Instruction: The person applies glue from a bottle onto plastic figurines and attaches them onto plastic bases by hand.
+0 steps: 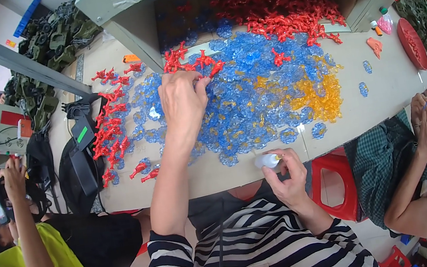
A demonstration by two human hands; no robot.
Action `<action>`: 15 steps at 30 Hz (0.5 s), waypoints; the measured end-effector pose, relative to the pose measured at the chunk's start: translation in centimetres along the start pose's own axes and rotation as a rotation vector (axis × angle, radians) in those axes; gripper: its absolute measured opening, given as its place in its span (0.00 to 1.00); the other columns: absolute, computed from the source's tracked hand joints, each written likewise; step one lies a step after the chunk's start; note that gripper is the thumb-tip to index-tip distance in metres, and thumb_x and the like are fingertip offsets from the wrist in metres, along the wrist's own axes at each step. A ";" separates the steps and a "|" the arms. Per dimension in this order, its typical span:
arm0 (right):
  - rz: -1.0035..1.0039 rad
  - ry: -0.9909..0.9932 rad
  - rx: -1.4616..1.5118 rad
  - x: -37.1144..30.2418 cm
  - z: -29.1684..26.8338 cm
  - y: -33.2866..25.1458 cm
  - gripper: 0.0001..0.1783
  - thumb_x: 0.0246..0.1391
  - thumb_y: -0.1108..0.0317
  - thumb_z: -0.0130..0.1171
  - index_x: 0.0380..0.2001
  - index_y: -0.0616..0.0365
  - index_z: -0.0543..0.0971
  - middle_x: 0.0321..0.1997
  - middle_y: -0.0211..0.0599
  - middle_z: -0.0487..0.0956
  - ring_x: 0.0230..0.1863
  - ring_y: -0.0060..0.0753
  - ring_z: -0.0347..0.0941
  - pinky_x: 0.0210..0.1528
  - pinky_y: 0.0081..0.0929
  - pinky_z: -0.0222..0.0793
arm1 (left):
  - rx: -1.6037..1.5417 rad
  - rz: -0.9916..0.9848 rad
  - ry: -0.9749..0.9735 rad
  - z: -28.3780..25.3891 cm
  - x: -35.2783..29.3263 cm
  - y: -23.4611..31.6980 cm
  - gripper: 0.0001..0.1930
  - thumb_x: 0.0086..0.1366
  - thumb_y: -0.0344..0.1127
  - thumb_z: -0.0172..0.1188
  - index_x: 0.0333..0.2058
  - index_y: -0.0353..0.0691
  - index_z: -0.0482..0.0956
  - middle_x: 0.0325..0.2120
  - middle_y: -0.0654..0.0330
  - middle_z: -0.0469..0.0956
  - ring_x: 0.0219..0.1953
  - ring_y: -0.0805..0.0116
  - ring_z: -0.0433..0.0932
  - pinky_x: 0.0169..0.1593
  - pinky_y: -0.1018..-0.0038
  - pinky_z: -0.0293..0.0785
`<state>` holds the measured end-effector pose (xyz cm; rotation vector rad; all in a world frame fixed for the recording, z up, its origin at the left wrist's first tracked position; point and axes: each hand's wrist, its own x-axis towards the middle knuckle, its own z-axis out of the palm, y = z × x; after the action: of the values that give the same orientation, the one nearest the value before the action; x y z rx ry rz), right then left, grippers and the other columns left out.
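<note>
My left hand (183,98) reaches to the far side of the bench, over the pile of blue clear plastic pieces (242,107). Its thumb and fingers close on a small red plastic figure (217,69), beside other red figures at the shelf opening; the fingertips are partly hidden. Near the front edge, my right hand (290,178) grips a small white squeeze bottle (267,161), tilted with its end toward the left. Rows of red figures joined to blue pieces (109,128) lie to the left. Amber clear pieces (324,96) are heaped on the right of the pile.
A grey metal shelf box (134,48) stands at the back, with a heap of red figures (282,1) inside. A red bowl (412,44) sits at the far right. Black adapters (84,169) lie left. People work on both sides; a red stool (334,184) stands below the bench.
</note>
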<state>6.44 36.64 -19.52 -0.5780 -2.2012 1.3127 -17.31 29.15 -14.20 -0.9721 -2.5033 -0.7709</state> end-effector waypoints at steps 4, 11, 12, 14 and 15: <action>-0.054 0.033 0.237 -0.3 0.3 1.3 0.18 0.45 0.77 0.60 0.42 0.64 0.70 0.37 0.40 0.76 0.34 0.28 0.72 0.37 0.22 0.68 | -0.218 -0.072 0.044 -1.9 0.1 0.7 0.07 0.54 0.29 0.62 0.30 0.31 0.80 0.26 0.55 0.80 0.33 0.60 0.75 0.38 0.68 0.70; 0.127 -0.022 0.694 -0.7 0.0 0.3 0.20 0.53 0.75 0.55 0.48 0.65 0.63 0.42 0.38 0.75 0.42 0.24 0.71 0.47 0.22 0.66 | -1.677 -0.691 -0.235 -4.1 -10.5 2.0 0.08 0.62 0.25 0.55 0.40 0.32 0.76 0.31 0.54 0.79 0.30 0.70 0.78 0.34 0.77 0.75; 0.132 -0.033 0.691 -0.6 0.2 -0.1 0.20 0.53 0.75 0.55 0.48 0.65 0.63 0.42 0.38 0.75 0.42 0.24 0.71 0.47 0.22 0.66 | -1.777 -0.772 -0.253 -4.3 -12.1 2.3 0.08 0.62 0.24 0.54 0.40 0.32 0.76 0.32 0.53 0.79 0.32 0.68 0.79 0.36 0.76 0.76; 0.195 -0.145 0.725 -0.4 0.8 -0.7 0.20 0.54 0.75 0.55 0.48 0.64 0.63 0.42 0.36 0.75 0.42 0.21 0.70 0.46 0.22 0.66 | -1.862 -0.891 -0.294 -3.8 -15.1 2.9 0.08 0.62 0.24 0.53 0.41 0.32 0.76 0.34 0.53 0.79 0.34 0.67 0.79 0.38 0.74 0.77; 0.263 -0.163 0.825 -0.4 1.1 -1.3 0.20 0.53 0.75 0.57 0.47 0.62 0.64 0.41 0.34 0.75 0.41 0.19 0.71 0.44 0.20 0.67 | -1.939 -1.002 -0.342 -3.6 -16.0 3.2 0.09 0.62 0.23 0.53 0.41 0.31 0.75 0.35 0.52 0.78 0.35 0.65 0.79 0.41 0.73 0.78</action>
<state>5.92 35.09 -18.90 -0.4383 -1.4978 2.2769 -3.36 20.79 -18.06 0.1347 -1.5351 -3.7076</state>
